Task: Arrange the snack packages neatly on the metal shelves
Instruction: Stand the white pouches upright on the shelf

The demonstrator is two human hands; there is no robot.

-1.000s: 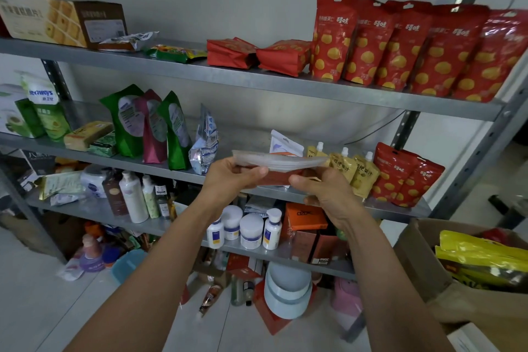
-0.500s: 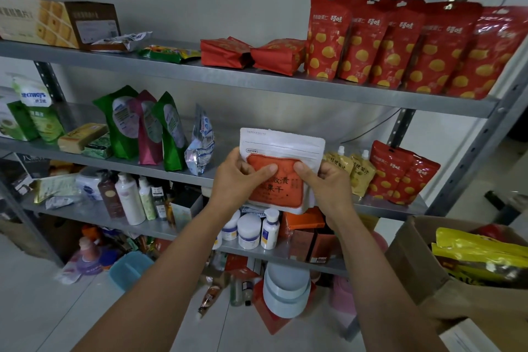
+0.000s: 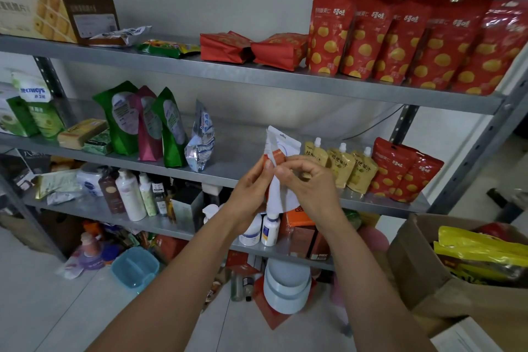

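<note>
Both hands are pinching one white-and-orange pouch (image 3: 278, 151): left hand (image 3: 251, 191) and right hand (image 3: 310, 183) are each closing fingertips on its upper edge, holding it edge-on just in front of the middle shelf (image 3: 237, 171). Probably light, thin, floppy, slick film; gripping the stiff seal edges looks best. Right of the pouch: three yellow spout pouches (image 3: 341, 164), then two red bags (image 3: 405, 170). Above: five upright red bags (image 3: 400, 37).
</note>
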